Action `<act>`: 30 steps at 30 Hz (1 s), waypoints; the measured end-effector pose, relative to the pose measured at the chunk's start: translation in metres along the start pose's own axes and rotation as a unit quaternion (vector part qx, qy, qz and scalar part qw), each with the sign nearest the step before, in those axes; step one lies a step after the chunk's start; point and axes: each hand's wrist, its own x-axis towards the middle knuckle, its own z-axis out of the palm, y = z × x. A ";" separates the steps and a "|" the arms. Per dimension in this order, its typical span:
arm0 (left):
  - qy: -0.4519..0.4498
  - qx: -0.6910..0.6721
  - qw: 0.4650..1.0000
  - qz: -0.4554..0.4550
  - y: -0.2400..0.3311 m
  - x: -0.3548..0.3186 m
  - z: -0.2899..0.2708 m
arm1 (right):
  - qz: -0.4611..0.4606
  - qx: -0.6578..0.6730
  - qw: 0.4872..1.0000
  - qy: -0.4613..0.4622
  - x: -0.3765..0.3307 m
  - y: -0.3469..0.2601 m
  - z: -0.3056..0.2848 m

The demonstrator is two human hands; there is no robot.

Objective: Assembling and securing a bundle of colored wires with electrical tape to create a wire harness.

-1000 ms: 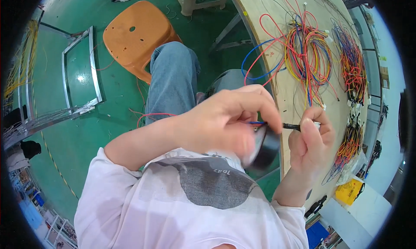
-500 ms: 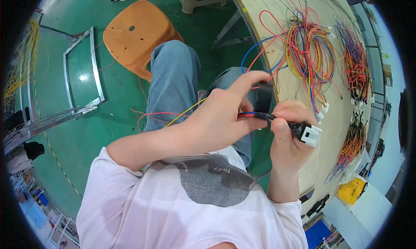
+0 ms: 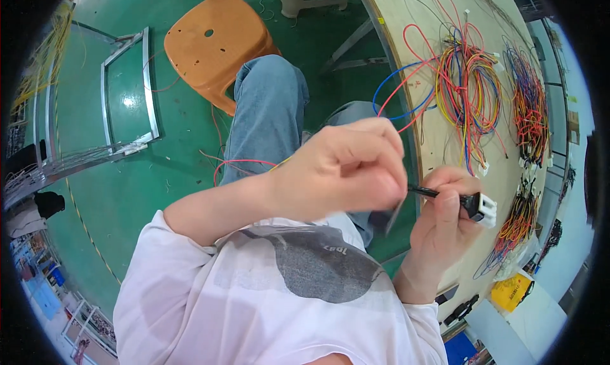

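My right hand (image 3: 441, 222) grips a thin wire bundle wrapped in black (image 3: 424, 191) that ends in a white connector (image 3: 487, 209) sticking out to the right. My left hand (image 3: 346, 171) is closed at the bundle's left end, fingers curled over it. A dark, blurred piece of black tape (image 3: 394, 215) hangs under the left fingers; the roll itself is mostly hidden by the hand. Both hands are held above my lap, beside the edge of the wooden workboard (image 3: 438, 142).
Coils of red, yellow and blue wires (image 3: 467, 88) lie on the board, with further bundles (image 3: 530, 107) toward the right. An orange stool (image 3: 213, 44) stands on the green floor beyond my knees. A metal frame (image 3: 127, 98) lies at the left. A yellow box (image 3: 511, 292) sits at lower right.
The black tape roll, plainly seen under my left hand one second ago, has swung round the bundle and is now mostly hidden. The white connector has come into sight at my right hand.
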 end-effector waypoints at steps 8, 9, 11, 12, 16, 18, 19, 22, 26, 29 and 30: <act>0.000 -0.224 0.926 -0.305 0.000 0.008 0.002 | -0.094 -0.041 0.995 -0.020 0.005 0.010 0.005; 0.000 -0.330 0.897 -0.294 0.000 0.008 0.000 | -0.109 -0.039 0.993 -0.025 0.006 0.011 0.005; 0.039 -0.380 0.861 -0.336 0.000 0.010 -0.001 | -0.125 -0.036 0.991 -0.028 0.005 0.010 0.003; 0.072 -0.408 0.853 -0.318 0.006 0.009 0.000 | -0.088 -0.012 0.996 -0.004 0.002 0.007 0.001; 0.087 -0.136 0.986 -0.050 0.001 0.001 0.008 | -0.002 0.031 0.999 0.024 0.003 -0.002 -0.010; -0.060 -0.146 0.985 -0.068 0.004 -0.002 -0.004 | 0.002 0.020 0.999 0.046 0.005 -0.005 -0.012; -0.061 -0.146 0.985 -0.068 0.003 -0.002 -0.001 | -0.013 0.011 0.999 0.036 0.005 -0.007 -0.012; -0.003 0.111 0.990 -0.083 0.001 0.001 0.012 | -0.039 -0.018 0.999 0.030 0.005 -0.006 -0.010; 0.001 0.091 0.987 -0.134 -0.020 0.009 0.018 | -0.064 -0.007 0.997 0.030 0.006 0.001 -0.006; -0.027 -0.348 0.878 -0.328 -0.011 0.013 0.009 | -0.051 0.005 0.998 0.035 0.004 0.003 -0.009; 0.017 -0.390 0.843 -0.370 -0.002 0.016 0.010 | -0.046 0.010 0.998 0.041 0.004 0.003 -0.010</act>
